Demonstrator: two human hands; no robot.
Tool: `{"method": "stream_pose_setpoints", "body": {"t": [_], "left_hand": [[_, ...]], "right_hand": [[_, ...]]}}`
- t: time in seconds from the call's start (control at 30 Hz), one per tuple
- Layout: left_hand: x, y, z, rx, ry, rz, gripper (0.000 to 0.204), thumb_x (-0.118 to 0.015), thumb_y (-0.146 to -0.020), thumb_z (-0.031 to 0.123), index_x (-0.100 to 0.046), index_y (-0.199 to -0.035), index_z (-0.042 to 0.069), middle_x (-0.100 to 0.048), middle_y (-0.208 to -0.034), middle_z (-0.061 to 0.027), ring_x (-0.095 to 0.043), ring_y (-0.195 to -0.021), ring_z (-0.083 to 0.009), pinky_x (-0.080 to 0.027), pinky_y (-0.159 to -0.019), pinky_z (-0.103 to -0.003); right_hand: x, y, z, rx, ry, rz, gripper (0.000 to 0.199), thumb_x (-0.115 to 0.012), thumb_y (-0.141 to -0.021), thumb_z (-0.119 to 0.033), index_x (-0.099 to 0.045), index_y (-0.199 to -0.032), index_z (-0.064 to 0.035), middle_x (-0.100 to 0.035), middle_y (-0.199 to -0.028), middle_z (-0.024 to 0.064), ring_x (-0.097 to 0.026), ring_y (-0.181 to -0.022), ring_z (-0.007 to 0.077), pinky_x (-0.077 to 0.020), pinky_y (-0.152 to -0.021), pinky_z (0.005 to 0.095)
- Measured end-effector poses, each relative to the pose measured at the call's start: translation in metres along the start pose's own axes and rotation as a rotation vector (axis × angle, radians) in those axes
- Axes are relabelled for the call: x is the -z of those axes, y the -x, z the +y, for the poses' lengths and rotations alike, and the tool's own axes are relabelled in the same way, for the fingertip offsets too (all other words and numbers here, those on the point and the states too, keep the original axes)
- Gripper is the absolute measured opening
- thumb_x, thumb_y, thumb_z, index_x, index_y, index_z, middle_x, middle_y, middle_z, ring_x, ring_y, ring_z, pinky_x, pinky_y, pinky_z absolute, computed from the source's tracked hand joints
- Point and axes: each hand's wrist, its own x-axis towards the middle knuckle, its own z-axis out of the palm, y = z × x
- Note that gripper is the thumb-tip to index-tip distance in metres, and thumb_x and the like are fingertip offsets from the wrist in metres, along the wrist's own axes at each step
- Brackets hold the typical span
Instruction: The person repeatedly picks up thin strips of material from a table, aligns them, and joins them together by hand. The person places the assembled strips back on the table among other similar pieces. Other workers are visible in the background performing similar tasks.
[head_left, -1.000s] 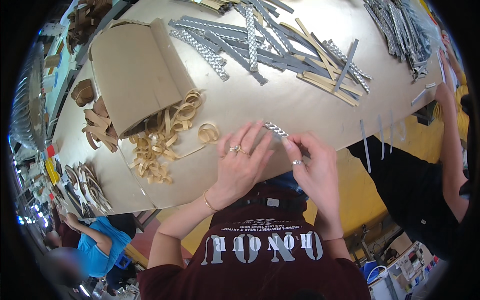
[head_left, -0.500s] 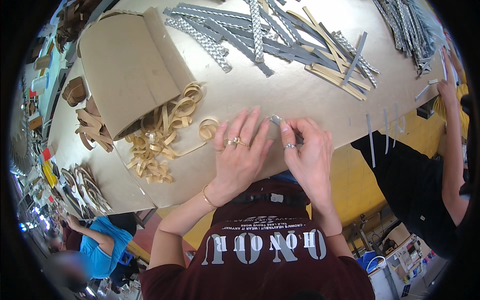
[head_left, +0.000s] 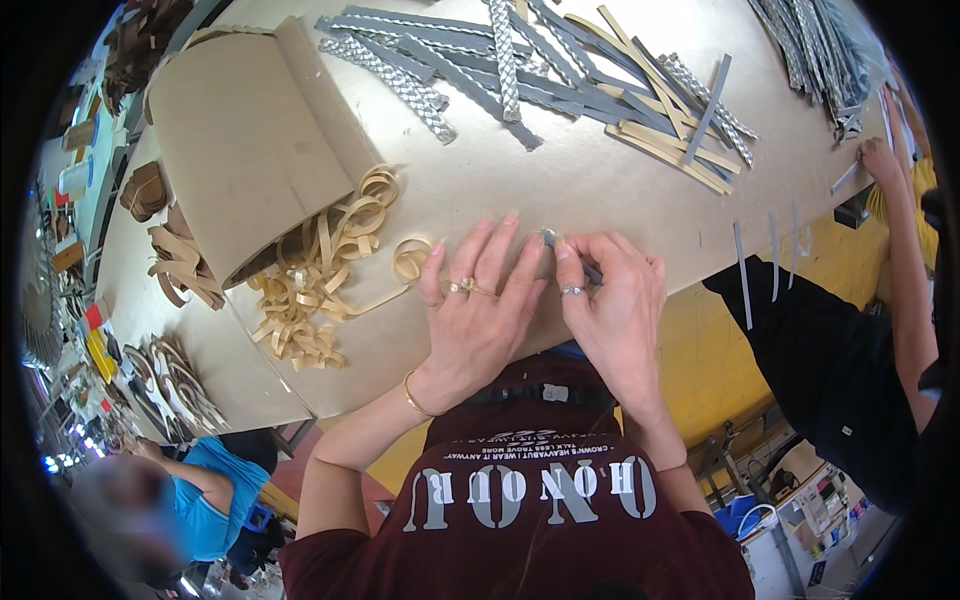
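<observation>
My left hand (head_left: 478, 315) lies palm down on the tan tabletop, its fingers stretched and slightly apart. Just beside its index finger shows the small end of a silver-grey strip (head_left: 549, 237). My right hand (head_left: 622, 305) pinches that strip between thumb and curled fingers, so most of the strip is hidden. Left of my left hand, a loose beige strip (head_left: 410, 262) curls away from a tangled heap of beige strips (head_left: 300, 300).
A large brown folded sheet (head_left: 250, 130) stands over the heap. Braided silver and grey strips (head_left: 480, 70) lie at the far side, with a bundle of more strips (head_left: 815, 70) at far right. Co-workers stand at the right edge and lower left. Thin strips (head_left: 742, 275) hang off the table edge.
My right fingers have shifted slightly at the strip's end, while my left hand stays flat in place. The co-worker's hand at the right has moved a little farther away along the table.
</observation>
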Motion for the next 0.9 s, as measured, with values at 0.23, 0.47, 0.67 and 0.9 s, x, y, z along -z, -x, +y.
{"method": "stream_pose_setpoints", "body": {"t": [0.23, 0.47, 0.67, 0.9], "left_hand": [[-0.002, -0.002, 0.005, -0.03, -0.134, -0.062, 0.047, -0.068, -0.087, 0.025, -0.06, -0.132, 0.015, -0.052, -0.142, -0.008, -0.05, -0.128, -0.0227, -0.019, -0.115, -0.048], [-0.001, -0.003, 0.014, -0.131, -0.47, -0.103, 0.047, -0.064, -0.091, 0.029, -0.059, -0.134, 0.011, -0.052, -0.142, -0.0076, -0.049, -0.131, -0.0222, -0.017, -0.117, -0.049], [0.006, -0.005, 0.018, -0.195, -0.589, -0.187, 0.05, -0.061, -0.092, 0.028, -0.056, -0.137, 0.007, -0.052, -0.144, -0.0084, -0.048, -0.134, -0.0224, -0.015, -0.118, -0.05], [0.005, -0.005, 0.019, -0.193, -0.609, -0.194, 0.05, -0.06, -0.093, 0.028, -0.055, -0.138, 0.006, -0.052, -0.144, -0.0086, -0.046, -0.136, -0.0227, -0.015, -0.118, -0.05]], "right_hand": [[-0.001, 0.001, 0.0, 0.028, 0.055, 0.026, 0.018, -0.067, -0.092, -0.022, -0.068, -0.084, -0.0063, -0.065, -0.077, 0.0052, -0.063, -0.071, 0.0225, -0.0361, -0.077, 0.0355], [0.025, 0.014, 0.012, -0.143, 0.05, -0.08, 0.024, -0.068, -0.092, -0.026, -0.068, -0.08, -0.0046, -0.061, -0.069, 0.0076, -0.059, -0.065, 0.0258, -0.0373, -0.072, 0.0366], [0.023, 0.017, 0.018, -0.116, 0.032, -0.032, 0.025, -0.067, -0.092, -0.026, -0.067, -0.078, -0.0047, -0.06, -0.067, 0.0065, -0.056, -0.063, 0.0249, -0.0353, -0.07, 0.036], [0.02, 0.017, 0.021, -0.095, 0.04, -0.017, 0.024, -0.068, -0.091, -0.026, -0.067, -0.078, -0.0055, -0.061, -0.067, 0.0054, -0.057, -0.062, 0.0233, -0.0337, -0.069, 0.0356]]}}
